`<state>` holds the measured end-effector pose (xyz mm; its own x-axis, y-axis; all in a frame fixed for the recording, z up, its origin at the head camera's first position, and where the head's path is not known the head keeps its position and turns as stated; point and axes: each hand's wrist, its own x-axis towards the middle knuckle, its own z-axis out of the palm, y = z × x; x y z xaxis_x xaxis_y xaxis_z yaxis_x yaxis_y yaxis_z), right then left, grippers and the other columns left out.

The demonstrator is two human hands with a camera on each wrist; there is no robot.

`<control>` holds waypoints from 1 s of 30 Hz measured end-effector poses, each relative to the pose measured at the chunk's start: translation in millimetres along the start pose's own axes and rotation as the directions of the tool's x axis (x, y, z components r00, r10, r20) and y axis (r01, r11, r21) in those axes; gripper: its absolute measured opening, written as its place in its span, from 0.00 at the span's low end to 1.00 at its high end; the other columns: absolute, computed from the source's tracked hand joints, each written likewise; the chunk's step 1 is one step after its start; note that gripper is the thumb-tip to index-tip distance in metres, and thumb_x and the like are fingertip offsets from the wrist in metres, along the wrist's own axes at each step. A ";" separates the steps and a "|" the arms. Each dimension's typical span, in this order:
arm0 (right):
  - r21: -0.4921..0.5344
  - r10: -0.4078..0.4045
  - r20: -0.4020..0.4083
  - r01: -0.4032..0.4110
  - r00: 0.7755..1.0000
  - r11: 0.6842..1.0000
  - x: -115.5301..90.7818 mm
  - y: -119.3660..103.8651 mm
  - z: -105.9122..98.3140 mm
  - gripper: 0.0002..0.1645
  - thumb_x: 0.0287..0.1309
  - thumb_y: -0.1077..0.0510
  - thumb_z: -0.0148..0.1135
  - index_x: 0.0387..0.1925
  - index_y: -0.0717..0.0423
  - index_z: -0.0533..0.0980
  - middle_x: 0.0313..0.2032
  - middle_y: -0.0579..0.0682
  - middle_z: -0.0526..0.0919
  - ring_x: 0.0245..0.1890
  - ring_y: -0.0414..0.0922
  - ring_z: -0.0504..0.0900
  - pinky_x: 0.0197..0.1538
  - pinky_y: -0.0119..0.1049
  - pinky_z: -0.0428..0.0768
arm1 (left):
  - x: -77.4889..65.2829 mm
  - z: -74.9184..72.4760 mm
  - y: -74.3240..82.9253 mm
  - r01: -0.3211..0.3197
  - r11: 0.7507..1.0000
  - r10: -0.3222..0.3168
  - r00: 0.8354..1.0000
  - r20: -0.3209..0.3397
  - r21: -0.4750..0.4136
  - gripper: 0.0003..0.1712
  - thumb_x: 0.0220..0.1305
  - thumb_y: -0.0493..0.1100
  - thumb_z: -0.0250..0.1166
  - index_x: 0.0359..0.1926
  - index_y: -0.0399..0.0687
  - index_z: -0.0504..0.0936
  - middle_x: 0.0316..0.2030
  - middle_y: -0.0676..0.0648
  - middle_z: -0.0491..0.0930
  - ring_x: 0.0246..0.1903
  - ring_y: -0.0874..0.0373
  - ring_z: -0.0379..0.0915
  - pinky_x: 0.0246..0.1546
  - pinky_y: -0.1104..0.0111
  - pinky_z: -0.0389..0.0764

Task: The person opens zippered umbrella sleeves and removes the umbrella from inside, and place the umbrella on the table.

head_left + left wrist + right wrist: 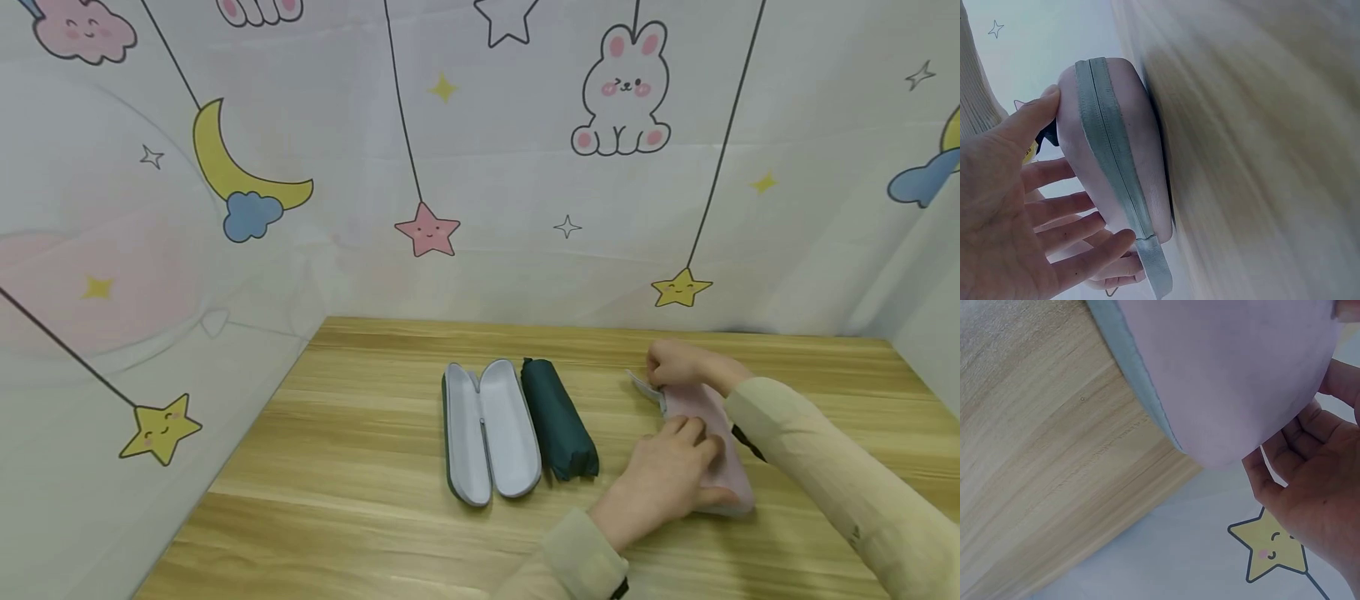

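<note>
A pink zip pouch (729, 454) lies at the right of the table, its grey-green zipper (1107, 125) running along the side up to a fabric tab (1159, 269). My left hand (671, 471) holds the pouch across its near part, fingers bent over the top and thumb along the near end. At the far end, beside the tab, my right hand (686, 364) grips the pouch with curled fingers. In the right wrist view, the fingertips of that hand (1329, 469) meet the pouch's rounded edge. Whether they pinch a zipper pull is hidden.
Left of the pouch stands an open glasses case (513, 437) with a pale lining and dark green outside. Against its right side lies a dark green fabric roll (558, 421), like a folded umbrella. A printed curtain (510, 275) hangs behind the wooden table (337, 467).
</note>
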<state>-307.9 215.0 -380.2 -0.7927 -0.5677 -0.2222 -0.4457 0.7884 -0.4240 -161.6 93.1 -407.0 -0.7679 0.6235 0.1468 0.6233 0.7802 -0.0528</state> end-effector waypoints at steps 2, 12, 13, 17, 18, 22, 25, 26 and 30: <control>0.004 0.005 -0.008 -0.005 1.000 1.000 -1.0 -0.1 0.2 0.18 0.47 0.69 0.53 0.11 0.49 0.63 0.12 0.40 0.59 0.14 0.36 0.54 0.21 0.29 0.56 | -0.3 -0.3 0.8 0.003 1.000 -0.003 1.000 0.001 0.003 0.34 0.54 0.78 0.52 0.57 0.74 0.72 0.52 0.64 0.68 0.54 0.70 0.65 0.31 0.76 0.75; -0.002 0.055 -0.082 -0.055 0.995 0.998 -1.8 8.4 2.4 0.17 0.48 0.66 0.53 0.11 0.49 0.63 0.12 0.40 0.59 0.14 0.36 0.56 0.20 0.28 0.57 | -0.5 -0.1 1.6 0.013 1.000 -0.013 1.000 -0.003 0.002 0.33 0.53 0.78 0.53 0.56 0.74 0.72 0.53 0.64 0.69 0.56 0.69 0.65 0.32 0.75 0.76; -0.004 0.062 -0.088 -0.063 0.994 0.998 -1.7 9.5 2.5 0.16 0.48 0.66 0.53 0.12 0.50 0.64 0.13 0.41 0.61 0.14 0.37 0.57 0.21 0.29 0.58 | -0.2 0.1 1.6 0.016 1.000 -0.016 1.000 -0.001 0.001 0.33 0.52 0.78 0.53 0.56 0.74 0.72 0.53 0.65 0.69 0.56 0.69 0.65 0.32 0.75 0.76; -0.004 0.053 -0.111 -0.053 0.992 0.999 -1.1 12.6 3.2 0.10 0.52 0.65 0.54 0.18 0.56 0.70 0.17 0.45 0.69 0.19 0.39 0.64 0.25 0.31 0.63 | 0.4 1.1 1.0 0.018 1.000 -0.018 1.000 -0.001 -0.004 0.32 0.51 0.78 0.53 0.54 0.74 0.73 0.52 0.65 0.69 0.55 0.69 0.66 0.31 0.75 0.76; -0.001 0.046 -0.113 -0.046 0.993 0.999 -1.3 12.8 3.3 0.08 0.52 0.65 0.54 0.19 0.56 0.71 0.19 0.46 0.71 0.20 0.40 0.66 0.26 0.31 0.64 | 0.6 1.3 0.8 0.019 1.000 -0.019 1.000 0.001 -0.006 0.32 0.52 0.78 0.53 0.53 0.74 0.73 0.53 0.65 0.69 0.56 0.69 0.66 0.31 0.75 0.76; 0.024 0.000 -0.113 0.003 0.994 1.000 -3.0 14.4 3.1 0.03 0.53 0.66 0.56 0.27 0.61 0.76 0.26 0.50 0.77 0.26 0.41 0.71 0.31 0.33 0.68 | 1.0 2.2 0.7 0.021 1.000 -0.021 1.000 0.021 -0.015 0.29 0.52 0.78 0.53 0.52 0.75 0.73 0.53 0.66 0.69 0.57 0.70 0.65 0.32 0.74 0.75; 0.058 -0.022 -0.083 0.027 0.996 0.998 -4.6 16.2 0.9 0.06 0.55 0.66 0.57 0.32 0.63 0.79 0.30 0.52 0.82 0.30 0.41 0.74 0.34 0.34 0.72 | 0.9 2.7 1.2 0.020 1.000 -0.019 0.999 0.032 -0.018 0.29 0.53 0.78 0.53 0.52 0.76 0.73 0.54 0.66 0.69 0.58 0.70 0.64 0.33 0.74 0.75; 0.069 -0.024 -0.068 0.029 0.997 0.997 -5.1 17.2 -0.4 0.06 0.56 0.66 0.56 0.33 0.64 0.79 0.31 0.53 0.83 0.30 0.42 0.75 0.34 0.35 0.72 | 0.9 2.8 1.2 0.018 1.000 -0.018 0.999 0.034 -0.017 0.29 0.53 0.78 0.52 0.52 0.76 0.72 0.54 0.66 0.69 0.59 0.70 0.64 0.33 0.74 0.76; 0.112 -0.003 -0.019 0.005 1.000 0.994 -5.9 21.2 -5.5 0.08 0.60 0.64 0.58 0.32 0.65 0.81 0.31 0.54 0.84 0.30 0.41 0.76 0.35 0.34 0.73 | 0.7 2.4 0.7 0.017 1.000 -0.016 0.999 0.039 -0.016 0.29 0.54 0.78 0.52 0.52 0.75 0.72 0.53 0.66 0.69 0.57 0.69 0.64 0.32 0.74 0.75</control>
<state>-314.9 236.4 -383.1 -0.7991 -0.5652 -0.2048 -0.3999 0.7541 -0.5210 -162.1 94.3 -409.2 -0.7830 0.6123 0.1093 0.6126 0.7896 -0.0344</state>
